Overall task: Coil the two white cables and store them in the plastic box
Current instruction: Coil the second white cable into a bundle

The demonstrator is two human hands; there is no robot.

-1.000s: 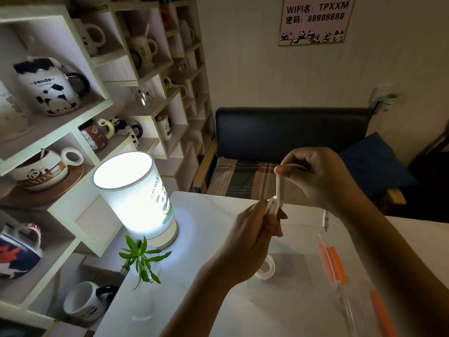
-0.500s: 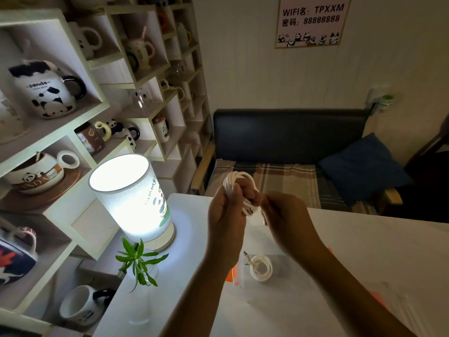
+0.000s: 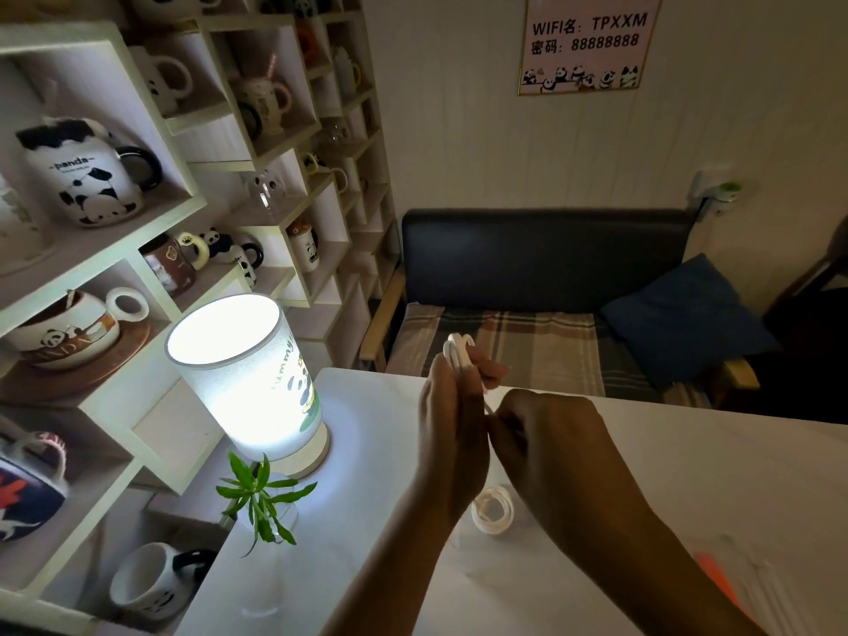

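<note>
My left hand (image 3: 452, 420) grips the light, springy cable coil (image 3: 459, 353) at its crossing, my right hand (image 3: 546, 433) pinching its loose tail.

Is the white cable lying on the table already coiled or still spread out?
Coiled. The white cable lies on the table as a small round loop, below the hands, with no hand on it.

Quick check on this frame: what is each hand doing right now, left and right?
Left hand: holds the coiled white cable.
Right hand: pinches the cable's loose end beside the left palm.
</note>
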